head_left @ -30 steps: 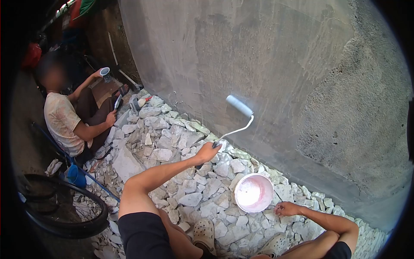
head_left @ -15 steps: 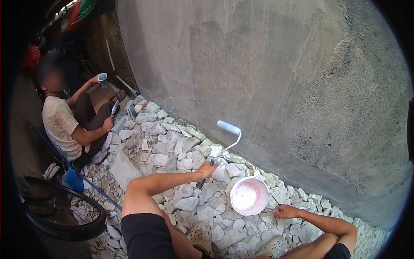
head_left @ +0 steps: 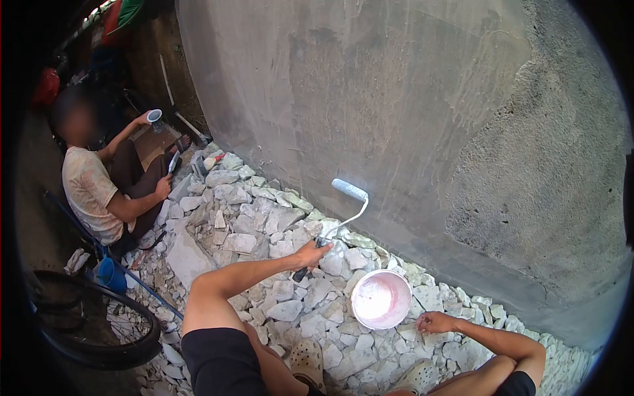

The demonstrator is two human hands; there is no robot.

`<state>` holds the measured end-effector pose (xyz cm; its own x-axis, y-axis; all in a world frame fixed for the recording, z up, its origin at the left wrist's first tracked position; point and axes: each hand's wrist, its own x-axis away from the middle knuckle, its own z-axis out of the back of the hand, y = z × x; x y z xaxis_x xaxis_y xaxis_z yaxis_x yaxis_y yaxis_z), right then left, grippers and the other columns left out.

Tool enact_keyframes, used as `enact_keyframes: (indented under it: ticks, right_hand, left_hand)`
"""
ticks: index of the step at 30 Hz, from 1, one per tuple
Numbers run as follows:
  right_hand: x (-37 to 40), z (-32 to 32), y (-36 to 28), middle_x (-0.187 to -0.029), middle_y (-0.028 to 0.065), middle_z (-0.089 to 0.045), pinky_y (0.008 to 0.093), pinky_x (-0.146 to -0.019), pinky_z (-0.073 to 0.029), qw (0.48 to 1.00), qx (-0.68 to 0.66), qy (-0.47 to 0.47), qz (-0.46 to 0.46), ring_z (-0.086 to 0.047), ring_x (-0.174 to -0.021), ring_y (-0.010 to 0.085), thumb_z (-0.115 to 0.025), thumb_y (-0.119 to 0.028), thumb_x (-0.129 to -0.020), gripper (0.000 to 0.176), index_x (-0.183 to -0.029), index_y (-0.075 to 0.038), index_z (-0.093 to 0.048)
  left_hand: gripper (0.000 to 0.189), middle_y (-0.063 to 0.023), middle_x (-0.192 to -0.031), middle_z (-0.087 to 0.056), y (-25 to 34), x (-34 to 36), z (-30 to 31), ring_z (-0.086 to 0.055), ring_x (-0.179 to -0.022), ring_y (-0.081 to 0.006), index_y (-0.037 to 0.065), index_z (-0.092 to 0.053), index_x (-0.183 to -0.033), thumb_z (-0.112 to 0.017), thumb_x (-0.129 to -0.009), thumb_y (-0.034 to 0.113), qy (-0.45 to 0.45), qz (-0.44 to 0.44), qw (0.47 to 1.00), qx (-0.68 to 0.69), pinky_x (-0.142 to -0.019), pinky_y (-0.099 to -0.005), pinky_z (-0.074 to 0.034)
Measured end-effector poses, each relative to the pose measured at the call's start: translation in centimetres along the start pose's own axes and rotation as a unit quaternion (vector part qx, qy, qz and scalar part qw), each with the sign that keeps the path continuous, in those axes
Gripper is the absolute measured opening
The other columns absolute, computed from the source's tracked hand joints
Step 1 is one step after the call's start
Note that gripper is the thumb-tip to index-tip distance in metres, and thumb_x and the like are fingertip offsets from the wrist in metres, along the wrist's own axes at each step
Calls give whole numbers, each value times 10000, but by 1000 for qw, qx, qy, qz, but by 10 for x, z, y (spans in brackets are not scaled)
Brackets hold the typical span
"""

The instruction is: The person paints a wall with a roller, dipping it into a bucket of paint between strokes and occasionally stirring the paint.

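Note:
My left hand (head_left: 312, 254) is wrapped round the black handle of a paint roller (head_left: 350, 190), whose pale, wet-looking sleeve is at the lower part of the grey wall (head_left: 396, 99). Between my hands, a white bucket (head_left: 382, 299) with whitish liquid inside stands on the broken stones. Just right of the bucket is my right hand (head_left: 430, 322), its fingers curled by a thin dark strand that runs toward the bucket's rim; what the fingers hold is too small to make out.
Another person (head_left: 99, 191) sits at the left, holding a cup (head_left: 154, 117) and a tool with a pale blade (head_left: 174, 162). A blue pail (head_left: 111, 276) and a black tire (head_left: 99, 360) lie at the lower left. Rubble (head_left: 264, 224) covers the ground.
The roller and my left hand have shifted slightly left, and the roller's sleeve has moved slightly up. My right hand has barely moved.

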<state>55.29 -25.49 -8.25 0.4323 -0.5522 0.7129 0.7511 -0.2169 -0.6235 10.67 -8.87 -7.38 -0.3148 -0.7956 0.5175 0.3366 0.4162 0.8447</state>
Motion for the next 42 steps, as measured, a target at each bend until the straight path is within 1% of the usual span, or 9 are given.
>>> enact_keyframes:
  ticks: [3,13,15,20,24,31,35,39,42]
  right_hand:
    - [-4,-1,12,-930,83,-661,289,-764,-502,999,31,9,15,-633,-798,150,-532,-235,-893,296,-1070,-9,-605]
    - [1,-3,-2,-939,87,-665,298,-772,-499,1000,30,-1,4,-638,-801,156,-534,-236,-888,297,-1069,-13,-611]
    - [-3,-1,6,-943,87,-664,298,-771,-500,999,33,0,13,-638,-800,156,-534,-235,-887,301,-1076,-13,-609]
    - [-5,0,6,-944,85,-664,295,-770,-499,1000,7,6,-12,-638,-793,156,-536,-236,-882,304,-1078,-16,-612]
    - [-1,0,-3,-935,83,-664,294,-766,-499,1000,21,-1,-4,-638,-790,156,-536,-232,-883,297,-1075,-19,-613]
    - [-2,-1,11,-935,88,-667,301,-775,-497,1000,22,6,20,-638,-795,165,-533,-236,-882,297,-1063,-14,-613]
    - [1,2,7,-932,87,-666,300,-774,-497,1000,17,11,6,-637,-800,163,-534,-237,-882,300,-1057,-6,-609]
    - [1,1,2,-924,79,-663,295,-768,-498,1000,23,8,18,-636,-799,157,-535,-230,-881,291,-1054,-8,-609]
    - [-3,1,10,-923,79,-663,296,-766,-503,1000,13,-1,1,-635,-806,156,-534,-221,-879,290,-1063,-9,-608]
  left_hand:
    - [474,13,-505,-369,19,11,-1,-347,-380,-106,94,-391,-655,-513,-933,458,60,-28,998,-22,-358,-292,-312]
    - [520,40,-483,-294,-7,3,13,-284,-373,-90,162,-292,-572,-488,-945,467,-65,27,997,-12,-349,-280,-265]
    - [513,12,-466,-348,-7,2,16,-312,-367,-108,119,-364,-603,-484,-940,487,-65,22,997,-30,-358,-297,-303]
    - [505,6,-476,-360,20,-6,10,-334,-362,-110,119,-357,-613,-483,-942,480,43,-23,999,-13,-353,-297,-304]
    - [501,1,-480,-373,-4,-12,5,-351,-363,-113,112,-356,-617,-479,-948,467,-45,15,998,34,-351,-296,-305]
    - [477,26,-493,-343,9,-5,10,-331,-371,-92,116,-341,-656,-530,-926,461,85,-14,996,-2,-342,-284,-283]
    - [519,2,-498,-381,9,-18,10,-348,-370,-119,121,-357,-596,-507,-925,492,52,-35,998,24,-361,-312,-318]
    - [508,-7,-509,-392,-15,-7,17,-346,-391,-121,123,-365,-598,-492,-936,480,-24,78,997,-18,-367,-314,-317]
    - [490,-21,-511,-409,-22,0,20,-357,-394,-123,90,-411,-640,-500,-932,473,-12,77,995,-55,-363,-314,-323]
